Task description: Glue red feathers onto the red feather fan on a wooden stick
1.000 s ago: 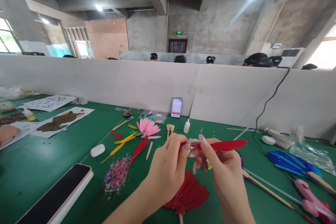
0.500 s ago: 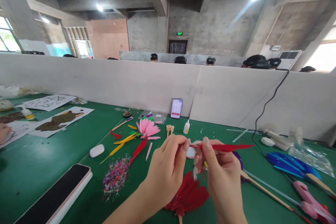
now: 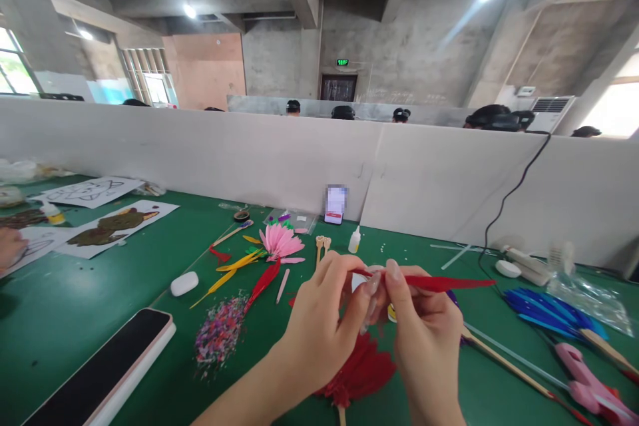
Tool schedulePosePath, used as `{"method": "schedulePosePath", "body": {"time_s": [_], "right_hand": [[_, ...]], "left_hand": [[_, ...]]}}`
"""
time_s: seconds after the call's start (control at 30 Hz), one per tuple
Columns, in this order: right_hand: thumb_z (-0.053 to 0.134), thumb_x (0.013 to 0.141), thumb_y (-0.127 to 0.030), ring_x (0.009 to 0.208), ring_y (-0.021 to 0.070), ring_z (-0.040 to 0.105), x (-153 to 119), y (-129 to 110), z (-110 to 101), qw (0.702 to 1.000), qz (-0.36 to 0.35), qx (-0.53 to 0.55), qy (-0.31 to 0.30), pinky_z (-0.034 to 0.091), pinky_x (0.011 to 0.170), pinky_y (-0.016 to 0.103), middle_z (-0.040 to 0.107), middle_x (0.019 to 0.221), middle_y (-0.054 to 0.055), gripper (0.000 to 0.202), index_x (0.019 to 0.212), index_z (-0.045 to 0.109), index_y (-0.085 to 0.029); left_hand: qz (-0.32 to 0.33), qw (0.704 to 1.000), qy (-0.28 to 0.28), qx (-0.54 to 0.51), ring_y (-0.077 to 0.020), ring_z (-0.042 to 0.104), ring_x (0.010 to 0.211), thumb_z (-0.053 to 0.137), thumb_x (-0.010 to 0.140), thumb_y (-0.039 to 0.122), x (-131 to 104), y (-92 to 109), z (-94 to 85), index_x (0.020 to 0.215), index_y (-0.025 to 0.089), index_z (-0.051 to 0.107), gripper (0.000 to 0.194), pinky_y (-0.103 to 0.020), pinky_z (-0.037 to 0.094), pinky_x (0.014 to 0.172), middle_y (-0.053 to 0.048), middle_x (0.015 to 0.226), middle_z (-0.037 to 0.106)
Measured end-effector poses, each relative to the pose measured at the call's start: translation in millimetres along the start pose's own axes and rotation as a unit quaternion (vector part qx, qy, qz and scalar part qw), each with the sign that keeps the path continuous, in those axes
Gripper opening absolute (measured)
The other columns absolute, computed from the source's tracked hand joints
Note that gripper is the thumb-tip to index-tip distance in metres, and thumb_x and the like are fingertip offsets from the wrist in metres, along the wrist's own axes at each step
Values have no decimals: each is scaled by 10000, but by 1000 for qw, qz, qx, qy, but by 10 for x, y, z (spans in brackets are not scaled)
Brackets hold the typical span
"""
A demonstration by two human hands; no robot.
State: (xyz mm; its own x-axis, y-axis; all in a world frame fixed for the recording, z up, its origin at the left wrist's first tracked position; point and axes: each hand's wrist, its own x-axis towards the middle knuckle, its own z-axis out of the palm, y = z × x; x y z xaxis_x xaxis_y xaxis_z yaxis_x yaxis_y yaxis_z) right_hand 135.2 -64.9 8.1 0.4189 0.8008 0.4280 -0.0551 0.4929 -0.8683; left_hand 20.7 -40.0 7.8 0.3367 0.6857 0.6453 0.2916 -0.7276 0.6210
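A long red feather [image 3: 449, 283] lies level across my two hands, its tip pointing right. My right hand [image 3: 424, 326] is closed, pinching it between thumb and fingers. At the feather's narrow left end my left hand [image 3: 324, 313] is closed too, its thumb and fingertips pressed on the quill. Beneath the hands, a fan of red feathers [image 3: 362, 369] on a wooden stick rests on the green table. Another bunch of red feathers [image 3: 263, 286] lies left of my left hand. Part of a white round thing behind my fingers is hidden.
Left of my hands are pink feathers [image 3: 280, 243], yellow feathers [image 3: 234, 268], a confetti pile [image 3: 219, 336] and a large phone [image 3: 100, 373]. A glue bottle [image 3: 354, 239] stands behind. Blue feathers [image 3: 549, 313] and a pink glue gun [image 3: 582, 379] lie right. Another person's hand [image 3: 10, 249] shows far left.
The red feather has shifted slightly right. My left hand's fingertips have moved right, closer to my right hand. Small red bits now show on the table beside my left hand.
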Motion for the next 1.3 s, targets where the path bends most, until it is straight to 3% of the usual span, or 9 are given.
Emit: {"method": "schedulePosePath", "body": {"time_s": [0.33, 0.73, 1.1, 1.3], "right_hand": [[611, 883, -359, 360, 101, 547, -14, 26, 7, 1000, -8, -11, 3, 464, 368, 198, 587, 457, -42, 245, 695, 619, -201], [618, 878, -369, 390, 72, 510, -27, 45, -10, 1000, -1, -20, 17, 437, 381, 162, 537, 477, -52, 262, 691, 607, -187], [609, 877, -390, 365, 86, 500, -32, 5, -16, 999, 1, -42, 2, 437, 359, 178, 513, 443, -54, 290, 666, 592, -192], [601, 886, -399, 359, 80, 497, -33, 13, -5, 999, 12, -37, -14, 425, 360, 171, 515, 433, -55, 283, 694, 602, -190]], "left_hand": [[16, 1000, -1, 12, -129, 565, 731, 425, 966, 208, 1, -19, 41, 1045, 229, 475, 95, -247, 469, 619, -12, 911, 546], [6, 998, -58, -7, -132, 576, 782, 416, 949, 162, 12, -22, -34, 1122, 243, 425, 191, -280, 504, 678, -23, 1005, 516], [-19, 997, -64, -48, -104, 536, 712, 413, 969, 208, 13, -1, -40, 1085, 243, 439, 124, -250, 485, 647, -3, 966, 514], [-3, 999, -38, -26, -103, 532, 724, 447, 951, 172, 2, -16, -29, 1065, 247, 433, 137, -230, 458, 633, 7, 950, 510]]}}
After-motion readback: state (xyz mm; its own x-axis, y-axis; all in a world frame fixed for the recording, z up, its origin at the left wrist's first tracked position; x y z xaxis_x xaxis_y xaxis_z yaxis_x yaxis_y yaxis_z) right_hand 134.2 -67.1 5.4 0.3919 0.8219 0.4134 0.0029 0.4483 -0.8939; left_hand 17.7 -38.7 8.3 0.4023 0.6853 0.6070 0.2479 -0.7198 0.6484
